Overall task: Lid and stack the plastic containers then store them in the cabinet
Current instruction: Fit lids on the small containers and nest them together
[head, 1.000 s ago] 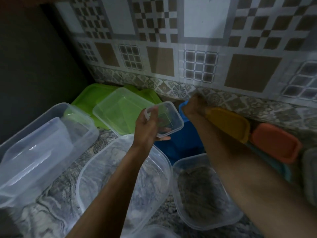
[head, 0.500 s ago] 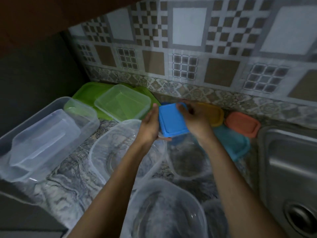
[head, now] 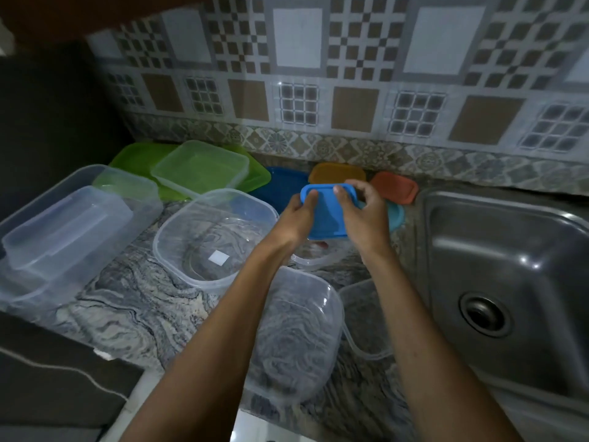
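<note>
Both hands hold a small clear container topped by a light blue lid (head: 326,212) above the counter. My left hand (head: 301,216) grips its left side, thumb on the lid. My right hand (head: 361,215) presses on the lid's right side, fingers over the far edge. The container itself is mostly hidden under the lid and hands. Loose lids lie behind: an amber lid (head: 334,173), an orange lid (head: 395,187), a dark blue lid (head: 282,189) and a teal lid (head: 396,215).
Open clear tubs stand around: a large clear tub (head: 204,231) to the left, another clear tub (head: 296,339) in front, nested long boxes (head: 63,231) far left. A green-tinted container (head: 204,169) sits on green lids. A steel sink (head: 510,275) fills the right. Tiled wall behind.
My right hand fetched the blue lid from the back of the counter and set it on the small container in my left hand. Both hands now press on it, slightly farther right.
</note>
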The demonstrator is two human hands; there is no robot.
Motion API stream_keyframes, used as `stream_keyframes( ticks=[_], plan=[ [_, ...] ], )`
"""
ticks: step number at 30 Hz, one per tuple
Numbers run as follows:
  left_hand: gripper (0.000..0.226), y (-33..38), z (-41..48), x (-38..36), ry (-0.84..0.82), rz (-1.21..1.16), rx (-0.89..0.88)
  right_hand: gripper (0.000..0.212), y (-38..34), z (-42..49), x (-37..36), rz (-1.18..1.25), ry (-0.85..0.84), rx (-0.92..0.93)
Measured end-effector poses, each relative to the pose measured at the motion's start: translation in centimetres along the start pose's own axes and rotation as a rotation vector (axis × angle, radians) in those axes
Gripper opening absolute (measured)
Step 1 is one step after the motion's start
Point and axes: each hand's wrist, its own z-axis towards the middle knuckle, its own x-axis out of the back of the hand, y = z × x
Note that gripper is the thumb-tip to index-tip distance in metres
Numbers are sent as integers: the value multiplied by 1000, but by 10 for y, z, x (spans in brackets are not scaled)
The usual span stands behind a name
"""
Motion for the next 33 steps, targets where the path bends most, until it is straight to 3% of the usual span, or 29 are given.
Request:
stream_keyframes(
  ticks=[5,10,14,16,20,23,26,30,33],
  plan=[
    [40,-5,-16,-23,89,127,-118,27,-4,-20,27,-46,-84,-152],
    [32,-13,-23,-38,6,62,-144,37,-7,-23,50,-79,-101,-166],
    [59,-23,-26,-47,-127,54,-104,36,-2,-24,76,-57,45,-141],
    [73,-31,-24,-50,-166,255,-141,42,5,-24,98,-42,140,-171],
    [51,-46,-16,-53,-499,1091,-151,30,20,-26,127,-58,220,-212],
    [48,-57,-13,-58,-587,1398,-84,18,30,-28,133,-58,228,-241],
    [31,-65,-7,-61,-468,1279,-90,13,41,-28,135,-75,212,-247],
    [21,-49,-2,-56,-338,804,3,17,48,-25,137,-127,239,-245],
    [14,-42,8,-53,-292,745,-43,20,55,-19,130,-207,240,-235]
  ],
)
